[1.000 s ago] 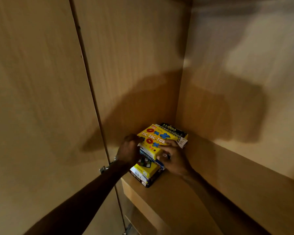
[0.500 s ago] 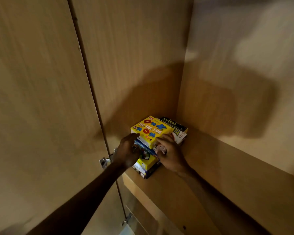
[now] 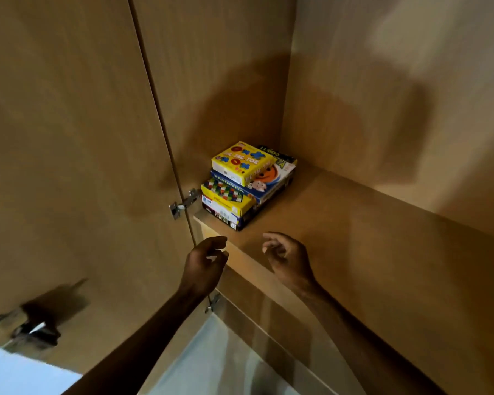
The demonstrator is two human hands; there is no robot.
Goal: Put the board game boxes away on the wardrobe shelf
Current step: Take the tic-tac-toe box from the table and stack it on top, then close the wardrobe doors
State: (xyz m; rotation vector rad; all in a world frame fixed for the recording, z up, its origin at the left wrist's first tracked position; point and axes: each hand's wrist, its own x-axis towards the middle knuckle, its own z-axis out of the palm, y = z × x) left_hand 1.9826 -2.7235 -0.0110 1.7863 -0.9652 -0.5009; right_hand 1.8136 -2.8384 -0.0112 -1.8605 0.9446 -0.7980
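A stack of board game boxes (image 3: 247,185) stands in the left rear corner of the wooden wardrobe shelf (image 3: 340,232). The yellow tic-tac-toe box (image 3: 241,162) lies on top, over a blue box (image 3: 264,186), a yellow chequered box (image 3: 226,196) and a dark box (image 3: 228,219) at the bottom. My left hand (image 3: 204,265) and my right hand (image 3: 288,256) hover in front of the shelf edge, below the stack. Both hold nothing, with fingers loosely curled, apart from the boxes.
The open wardrobe door (image 3: 69,166) stands at the left on a metal hinge (image 3: 183,206). A second hinge (image 3: 213,303) sits below the shelf edge. A door handle (image 3: 32,329) shows at lower left. The shelf stretches bare to the right of the stack.
Both hands have let go of the stack and drawn back toward me, off the shelf. The boxes stay in the corner.
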